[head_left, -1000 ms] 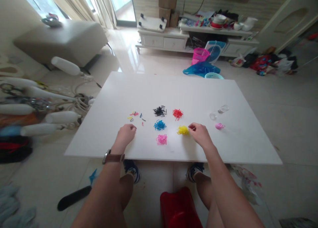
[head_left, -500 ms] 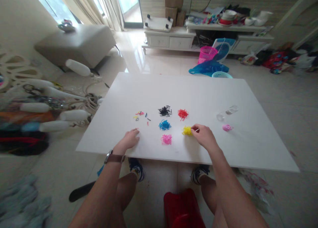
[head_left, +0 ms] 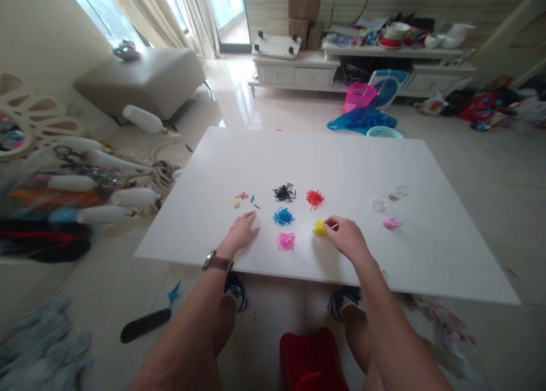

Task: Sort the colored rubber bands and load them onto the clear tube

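Observation:
My left hand [head_left: 242, 232] is open on the white table [head_left: 350, 163], fingers stretched out. Its fingertips reach a small red band beside a few loose coloured rubber bands [head_left: 242, 196]. My right hand [head_left: 346, 234] is closed in a pinch at the pile of yellow rubber bands [head_left: 318, 227], partly covering it. A short, thin white stick [head_left: 334, 226] shows between its fingers. Between my hands lie piles of black [head_left: 284, 192], blue [head_left: 283, 216] and pink rubber bands [head_left: 285, 241]. Red rubber bands [head_left: 314, 199] form a pile behind the yellow one.
On the table's right lie a clear plastic tube [head_left: 398, 193], a clear round piece [head_left: 379, 205] and a small pink object [head_left: 391, 224]. A red stool [head_left: 311, 360] stands below the front edge. White bulb-shaped objects [head_left: 134, 197] are beside the table at left.
My left hand has moved right and slightly forward, onto the small red band. My right hand has shifted slightly left over the yellow pile. The camera view has shifted a little.

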`<state>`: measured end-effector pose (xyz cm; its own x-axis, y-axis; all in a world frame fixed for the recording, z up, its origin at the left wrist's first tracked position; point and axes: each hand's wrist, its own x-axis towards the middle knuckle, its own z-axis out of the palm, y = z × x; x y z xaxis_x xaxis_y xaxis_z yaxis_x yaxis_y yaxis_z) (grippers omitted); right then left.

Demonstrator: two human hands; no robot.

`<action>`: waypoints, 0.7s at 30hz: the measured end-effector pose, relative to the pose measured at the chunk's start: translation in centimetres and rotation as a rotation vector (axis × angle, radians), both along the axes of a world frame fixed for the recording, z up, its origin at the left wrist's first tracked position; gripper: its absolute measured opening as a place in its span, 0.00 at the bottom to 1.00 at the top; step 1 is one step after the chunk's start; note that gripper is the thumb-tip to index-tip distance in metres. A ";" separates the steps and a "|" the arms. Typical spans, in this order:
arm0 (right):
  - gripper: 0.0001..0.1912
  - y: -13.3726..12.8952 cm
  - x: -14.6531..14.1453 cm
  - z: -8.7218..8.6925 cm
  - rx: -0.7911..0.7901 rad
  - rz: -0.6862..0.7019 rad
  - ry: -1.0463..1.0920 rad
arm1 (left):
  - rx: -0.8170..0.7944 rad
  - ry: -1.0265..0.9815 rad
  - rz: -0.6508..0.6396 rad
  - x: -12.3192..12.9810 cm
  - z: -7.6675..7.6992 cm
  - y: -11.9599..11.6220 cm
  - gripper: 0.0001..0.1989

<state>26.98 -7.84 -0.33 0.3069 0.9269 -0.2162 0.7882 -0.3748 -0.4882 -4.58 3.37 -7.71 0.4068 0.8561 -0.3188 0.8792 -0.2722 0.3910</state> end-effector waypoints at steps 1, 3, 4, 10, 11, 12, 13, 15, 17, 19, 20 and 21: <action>0.09 0.0 0.0 0.0 0.002 0.000 0.003 | -0.003 0.004 0.005 0.5 -0.1 -0.1 0.28; 0.09 0.0 0.1 0.0 0.007 0.001 0.012 | -0.019 0.031 0.016 1.3 -0.1 -0.3 0.28; 0.09 -0.1 0.1 0.0 0.012 0.003 0.015 | -0.029 0.050 0.026 1.6 0.0 -0.4 0.28; 0.08 -0.5 0.3 0.2 0.019 0.011 0.019 | -0.019 0.036 0.095 1.7 0.6 -0.3 0.26; 0.08 -0.5 0.4 0.2 0.024 0.008 0.014 | -0.008 -0.006 0.107 1.7 0.8 -0.1 0.23; 0.08 -0.6 0.4 0.3 0.034 0.013 0.011 | 0.005 -0.068 0.126 1.7 1.0 0.0 0.19; 0.08 -0.6 0.4 0.3 0.052 0.025 0.014 | 0.014 -0.146 0.151 1.8 1.4 0.1 0.16; 0.08 -0.7 0.1 0.4 0.106 0.076 0.039 | 0.005 -0.342 0.212 2.3 2.3 0.1 0.11; 0.07 -0.7 -0.5 0.5 0.171 0.144 0.100 | -0.058 -0.554 0.247 3.1 3.4 -0.4 0.08; 0.07 -0.6 -1.5 0.6 0.230 0.209 0.181 | -0.156 -0.742 0.225 4.2 4.5 -1.3 0.07; 0.06 -0.6 -2.1 0.7 0.256 0.232 0.224 | -0.201 -0.808 0.206 4.7 4.9 -1.8 0.07; 0.05 -0.5 -2.8 0.8 0.281 0.244 0.268 | -0.236 -0.855 0.195 5.3 5.3 -2.4 0.08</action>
